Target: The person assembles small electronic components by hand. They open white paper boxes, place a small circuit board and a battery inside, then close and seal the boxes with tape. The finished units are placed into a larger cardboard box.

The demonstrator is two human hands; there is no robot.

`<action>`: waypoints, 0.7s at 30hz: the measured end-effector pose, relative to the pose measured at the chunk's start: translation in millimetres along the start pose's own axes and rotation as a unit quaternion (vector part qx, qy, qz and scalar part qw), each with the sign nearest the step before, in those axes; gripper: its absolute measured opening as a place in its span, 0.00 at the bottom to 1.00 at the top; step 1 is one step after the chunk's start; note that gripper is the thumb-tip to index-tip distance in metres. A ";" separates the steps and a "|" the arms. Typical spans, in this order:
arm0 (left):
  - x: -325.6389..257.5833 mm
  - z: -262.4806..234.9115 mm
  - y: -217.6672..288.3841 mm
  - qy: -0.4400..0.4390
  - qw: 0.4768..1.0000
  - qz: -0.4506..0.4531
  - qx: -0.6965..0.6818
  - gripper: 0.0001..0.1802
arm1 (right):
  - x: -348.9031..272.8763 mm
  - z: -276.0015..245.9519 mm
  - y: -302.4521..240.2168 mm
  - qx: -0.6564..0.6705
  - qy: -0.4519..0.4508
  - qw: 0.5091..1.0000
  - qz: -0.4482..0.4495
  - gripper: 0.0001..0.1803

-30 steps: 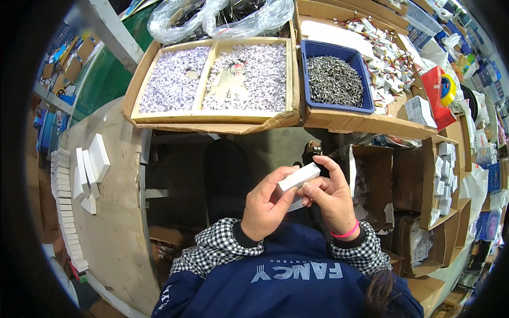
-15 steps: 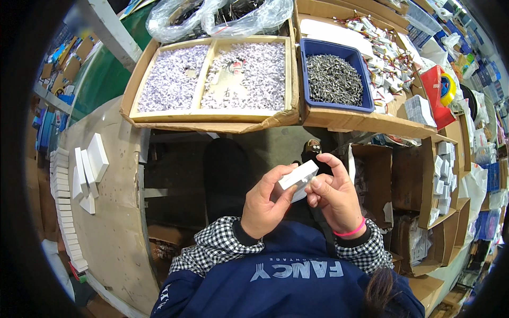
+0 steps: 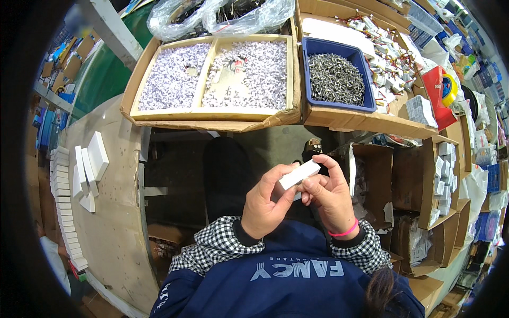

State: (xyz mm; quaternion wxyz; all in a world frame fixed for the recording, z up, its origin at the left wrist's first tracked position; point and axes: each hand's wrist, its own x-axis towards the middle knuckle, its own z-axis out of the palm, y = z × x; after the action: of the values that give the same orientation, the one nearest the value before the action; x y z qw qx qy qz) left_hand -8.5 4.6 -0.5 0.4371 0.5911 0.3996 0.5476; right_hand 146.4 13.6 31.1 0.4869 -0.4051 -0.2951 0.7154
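A small white box [image 3: 299,175] is held up in front of my chest, tilted, its narrow long side facing up. My left hand [image 3: 269,200] grips its left end between thumb and fingers. At the right end, my right hand [image 3: 333,193] closes on the same box, index finger along the upper corner and thumb against the near side. The lower face of the box is mostly hidden by my fingers.
A divided wooden tray [image 3: 204,111] of small white parts lies ahead, beside a blue bin [image 3: 339,106] of metal screws. White boxes [image 3: 93,161] stand on the left table [image 3: 114,228]. Cardboard cartons [image 3: 374,164] are at right, with white pieces [image 3: 444,169] in one.
My right thumb and fingers have closed in against the box, and my right index finger has shifted slightly left onto its end. The box has turned a little, showing less of its near face.
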 end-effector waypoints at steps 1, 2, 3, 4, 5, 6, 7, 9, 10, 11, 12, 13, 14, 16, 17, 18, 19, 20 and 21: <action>0.1 0.0 0.0 0.000 1.000 0.000 -0.009 0.23 | 0.4 0.6 -0.4 -0.006 0.003 1.000 -0.001 0.27; 0.2 -0.4 0.1 0.000 1.000 0.015 0.008 0.23 | 0.7 1.1 -0.9 -0.012 0.009 1.000 0.000 0.26; 0.4 -1.1 0.1 -0.003 0.999 0.028 0.019 0.23 | 1.0 1.6 -1.3 -0.017 0.010 1.000 0.000 0.26; 0.6 -1.6 0.1 -0.004 0.999 0.040 0.024 0.23 | 1.3 2.0 -1.7 -0.022 0.015 1.000 0.002 0.27; 0.9 -1.8 0.1 -0.005 0.999 0.044 0.031 0.23 | 1.5 2.3 -2.1 -0.028 0.023 0.999 0.008 0.27; 1.2 -2.0 0.2 -0.005 0.998 0.047 0.032 0.23 | 1.6 2.5 -2.4 -0.031 0.021 0.999 0.005 0.27; 1.4 -2.2 0.5 -0.006 0.998 0.049 0.025 0.23 | 1.7 2.5 -2.7 -0.035 0.022 0.999 0.007 0.27; 1.4 -2.6 1.4 -0.007 0.998 0.049 0.038 0.23 | 1.9 2.4 -2.7 -0.039 0.022 0.999 0.011 0.27; 1.3 -2.8 2.1 -0.009 0.998 0.044 0.033 0.24 | 2.0 2.3 -2.6 -0.041 0.023 0.999 0.012 0.27; 0.8 -3.2 3.0 -0.010 0.998 0.039 0.042 0.24 | 2.2 2.2 -2.4 -0.042 0.023 0.999 0.013 0.27; 0.1 -3.6 3.9 -0.012 0.999 0.028 0.043 0.23 | 2.4 2.2 -2.2 -0.045 0.023 0.999 0.015 0.28; -0.4 -4.0 4.6 -0.014 0.999 0.016 0.037 0.23 | 2.7 2.2 -2.2 -0.047 0.023 0.998 0.017 0.28; -0.7 -4.3 4.8 -0.017 0.999 0.015 0.046 0.23 | 2.8 2.2 -2.4 -0.051 0.030 0.998 0.027 0.28; -1.3 -4.5 4.6 -0.020 0.999 0.003 0.043 0.23 | 2.8 2.1 -3.9 -0.072 0.018 0.997 0.021 0.30; -2.1 -4.3 4.5 -0.020 0.999 -0.002 0.034 0.23 | 2.7 2.0 -5.1 -0.086 0.026 0.995 0.031 0.31; -3.1 -3.8 4.3 -0.019 1.000 -0.014 0.016 0.23 | 2.3 1.9 -6.6 -0.100 0.016 0.994 0.027 0.32; -4.2 -3.3 4.1 -0.018 0.999 -0.026 -0.004 0.22 | 1.4 1.6 -8.3 -0.117 0.017 0.992 0.031 0.34; -5.1 -2.9 3.8 -0.017 0.999 -0.029 -0.002 0.22 | 0.8 1.3 -9.8 -0.133 0.016 0.990 0.034 0.35; -5.9 -2.4 3.4 -0.016 0.999 -0.031 -0.004 0.21 | 0.6 0.7 -10.9 -0.160 0.021 0.986 0.036 0.35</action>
State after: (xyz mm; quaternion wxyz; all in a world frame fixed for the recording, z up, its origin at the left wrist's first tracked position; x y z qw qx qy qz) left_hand -11.5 -1.8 1.0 0.4626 0.5852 0.4089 0.5257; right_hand 150.6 18.0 40.2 0.3958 -0.5033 -0.3806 0.6672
